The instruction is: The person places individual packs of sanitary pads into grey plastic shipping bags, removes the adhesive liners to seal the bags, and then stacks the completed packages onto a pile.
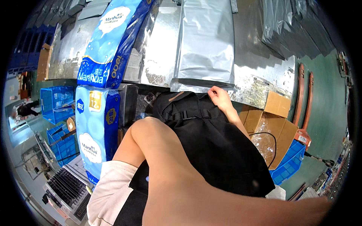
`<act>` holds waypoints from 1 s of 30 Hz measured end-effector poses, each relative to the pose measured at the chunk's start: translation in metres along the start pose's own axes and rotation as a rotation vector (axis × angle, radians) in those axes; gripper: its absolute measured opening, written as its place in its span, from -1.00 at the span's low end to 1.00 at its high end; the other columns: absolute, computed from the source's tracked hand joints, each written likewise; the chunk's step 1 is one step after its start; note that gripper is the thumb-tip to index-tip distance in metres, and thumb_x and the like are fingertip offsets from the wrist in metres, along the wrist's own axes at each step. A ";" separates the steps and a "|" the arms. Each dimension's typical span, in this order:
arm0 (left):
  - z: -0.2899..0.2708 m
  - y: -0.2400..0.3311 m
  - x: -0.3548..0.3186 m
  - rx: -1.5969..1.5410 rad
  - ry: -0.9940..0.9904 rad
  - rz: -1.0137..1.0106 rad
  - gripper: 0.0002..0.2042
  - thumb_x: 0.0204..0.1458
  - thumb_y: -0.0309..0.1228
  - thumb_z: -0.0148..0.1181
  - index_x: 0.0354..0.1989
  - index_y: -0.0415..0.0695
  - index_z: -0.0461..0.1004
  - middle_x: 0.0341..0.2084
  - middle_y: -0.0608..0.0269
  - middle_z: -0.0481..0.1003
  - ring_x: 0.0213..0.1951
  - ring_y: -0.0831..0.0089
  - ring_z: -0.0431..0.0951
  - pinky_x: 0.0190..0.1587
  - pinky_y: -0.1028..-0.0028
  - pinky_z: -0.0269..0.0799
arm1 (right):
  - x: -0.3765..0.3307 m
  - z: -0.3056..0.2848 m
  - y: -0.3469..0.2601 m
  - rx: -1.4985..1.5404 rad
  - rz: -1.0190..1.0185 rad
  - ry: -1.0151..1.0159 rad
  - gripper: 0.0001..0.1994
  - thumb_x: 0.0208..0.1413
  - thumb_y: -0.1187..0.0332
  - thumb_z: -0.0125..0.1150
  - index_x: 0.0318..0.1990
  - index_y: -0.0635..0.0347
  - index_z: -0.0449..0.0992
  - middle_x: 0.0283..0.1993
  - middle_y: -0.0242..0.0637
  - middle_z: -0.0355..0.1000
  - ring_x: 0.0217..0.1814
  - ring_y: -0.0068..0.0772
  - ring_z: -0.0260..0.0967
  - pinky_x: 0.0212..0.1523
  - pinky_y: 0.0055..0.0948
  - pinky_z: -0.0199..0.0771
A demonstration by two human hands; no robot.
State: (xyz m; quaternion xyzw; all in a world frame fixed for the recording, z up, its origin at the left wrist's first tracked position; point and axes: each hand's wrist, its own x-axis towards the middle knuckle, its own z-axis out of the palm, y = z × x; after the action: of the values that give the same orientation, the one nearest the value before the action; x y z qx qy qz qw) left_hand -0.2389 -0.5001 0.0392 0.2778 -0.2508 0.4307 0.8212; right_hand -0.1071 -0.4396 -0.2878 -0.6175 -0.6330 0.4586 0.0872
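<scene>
My right hand [220,98] is at the near right corner of a stack of flat grey plastic mailer bags [205,41], its fingers curled and pinched on the edge. The stack lies on a worn metal table [160,56], overhanging its front edge. My left arm [162,150] is bent close to the camera, elbow forward, its forearm running back to the lower right. The left hand itself is blurred and cut off there, so its fingers do not show. Below the table edge is my black apron [222,150] with a buckled strap.
Two blue-and-white wrapped tissue packs [109,41] stand at the left, one beyond the other. More grey bags [298,26] hang over the table at the far right. An open cardboard box [284,139] sits in a blue crate [290,165]. Orange-red pallet-truck forks [298,94] lie beyond.
</scene>
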 end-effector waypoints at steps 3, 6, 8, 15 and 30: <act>-0.003 0.005 0.000 0.011 0.004 -0.001 -0.33 -0.09 -0.54 0.07 0.13 -0.21 -0.22 -0.51 0.21 0.36 -0.46 0.48 0.40 -0.38 0.56 0.36 | 0.003 0.003 0.006 -0.034 -0.068 0.017 -0.77 -0.01 0.25 0.03 -0.37 0.25 0.44 -0.63 -0.21 0.37 -0.58 -0.39 0.33 -0.50 -0.43 0.27; -0.003 0.008 0.000 0.004 -0.006 -0.007 -0.30 -0.10 -0.55 0.08 0.16 -0.21 -0.24 -0.51 0.21 0.36 -0.46 0.49 0.40 -0.38 0.56 0.36 | -0.001 0.001 0.012 -0.034 -0.060 0.052 -0.79 -0.02 0.27 0.04 -0.38 0.26 0.44 -0.63 -0.25 0.37 -0.59 -0.45 0.31 -0.51 -0.46 0.26; -0.012 0.014 0.006 0.028 0.020 -0.018 -0.28 -0.10 -0.56 0.08 0.18 -0.21 -0.26 -0.51 0.21 0.36 -0.46 0.49 0.40 -0.38 0.57 0.36 | -0.005 -0.006 0.004 0.044 -0.041 0.005 -0.82 -0.02 0.32 0.06 -0.37 0.27 0.44 -0.59 -0.29 0.38 -0.55 -0.52 0.30 -0.48 -0.50 0.28; -0.140 0.040 0.013 0.766 0.803 0.106 -0.23 -0.10 -0.60 0.07 0.25 -0.23 -0.30 -0.54 0.25 0.36 -0.50 0.54 0.38 -0.42 0.58 0.35 | 0.010 -0.093 -0.128 0.597 -0.652 0.277 -0.59 -0.02 0.52 -0.03 0.06 0.28 0.19 0.01 -0.09 0.23 -0.19 -0.44 0.33 -0.27 -0.58 0.34; -0.286 0.124 -0.161 2.698 -0.290 -0.987 -0.39 -0.11 -0.59 -0.05 0.19 0.14 0.04 0.19 0.22 0.06 0.23 0.17 0.01 0.23 0.07 -0.14 | 0.058 -0.157 -0.042 -1.131 -0.829 0.298 -0.45 -0.10 0.44 0.01 0.14 -0.08 0.15 0.24 -0.15 0.04 0.25 -0.12 0.01 0.09 -0.14 0.14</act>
State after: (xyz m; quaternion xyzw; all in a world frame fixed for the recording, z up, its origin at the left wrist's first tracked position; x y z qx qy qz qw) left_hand -0.3756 -0.3407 -0.2416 0.9243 0.3797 -0.0192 -0.0323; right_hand -0.0431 -0.3080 -0.1972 -0.3329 -0.9376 -0.0998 0.0065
